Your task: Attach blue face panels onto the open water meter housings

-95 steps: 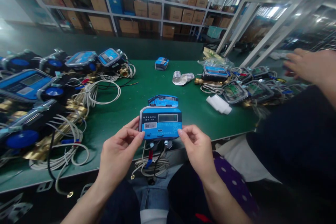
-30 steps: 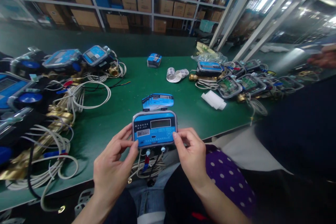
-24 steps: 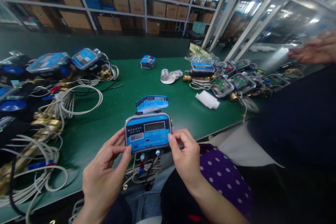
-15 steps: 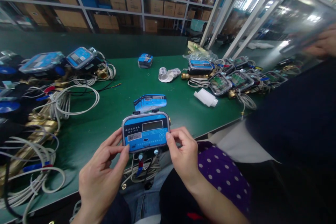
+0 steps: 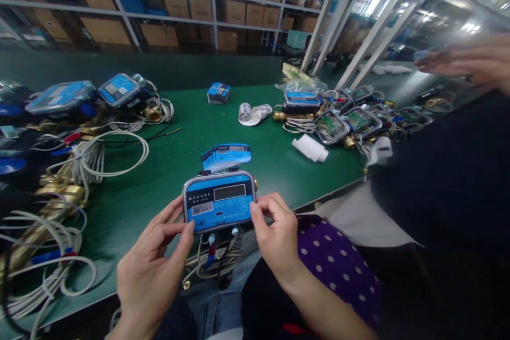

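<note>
A blue-faced meter [image 5: 220,202] with a dark display window and a clear-edged case is tilted up toward me at the table's front edge. My left hand [image 5: 157,257] grips its left side, thumb at the lower left corner and fingers behind. On the right side my right hand [image 5: 274,234] holds the edge, thumb on the face near the round arrow mark. Coiled grey cables [image 5: 219,263] hang below the meter over my lap. Just behind it lies a fanned stack of blue face labels [image 5: 227,155].
Meters with brass pipes and cables [image 5: 64,191] crowd the left. More meters [image 5: 300,102], some with bare green boards [image 5: 330,126], stand at right. A white paper roll [image 5: 311,147], a curled label strip [image 5: 253,114] and a banded label bundle [image 5: 218,93] lie between. A co-worker's hand [image 5: 474,64] is at right.
My hands keep the same hold on the meter. At the right, the co-worker's hand has moved, and a blurred white piece now shows near the co-worker's body. The view has shifted slightly.
</note>
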A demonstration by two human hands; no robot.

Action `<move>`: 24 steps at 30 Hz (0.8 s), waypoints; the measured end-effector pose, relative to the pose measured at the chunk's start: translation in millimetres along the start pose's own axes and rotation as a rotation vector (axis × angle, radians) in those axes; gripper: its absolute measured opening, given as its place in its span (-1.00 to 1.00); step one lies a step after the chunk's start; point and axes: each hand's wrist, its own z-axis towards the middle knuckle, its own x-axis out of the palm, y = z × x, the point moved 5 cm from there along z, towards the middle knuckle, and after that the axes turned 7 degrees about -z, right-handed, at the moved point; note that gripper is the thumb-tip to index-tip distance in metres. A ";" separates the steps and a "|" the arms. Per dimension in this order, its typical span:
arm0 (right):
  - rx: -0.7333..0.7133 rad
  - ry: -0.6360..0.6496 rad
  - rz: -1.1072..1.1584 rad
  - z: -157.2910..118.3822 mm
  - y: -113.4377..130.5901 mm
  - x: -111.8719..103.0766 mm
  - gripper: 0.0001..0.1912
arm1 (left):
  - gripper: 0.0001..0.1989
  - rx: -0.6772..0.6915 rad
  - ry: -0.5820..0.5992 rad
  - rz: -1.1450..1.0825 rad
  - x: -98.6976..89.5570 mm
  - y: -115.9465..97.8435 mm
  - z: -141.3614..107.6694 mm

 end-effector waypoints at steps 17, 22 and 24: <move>-0.003 0.007 -0.059 4.6 2.4 0.1 -0.73 | -0.83 0.011 0.002 0.004 -0.6 -1.7 1.7; -0.010 0.013 -0.072 5.3 3.0 -0.1 -0.73 | -0.82 -0.003 0.010 0.013 -0.6 -1.2 1.2; -0.013 0.023 -0.076 5.4 3.0 0.2 -0.73 | -0.82 -0.010 0.009 -0.003 0.1 -1.2 1.3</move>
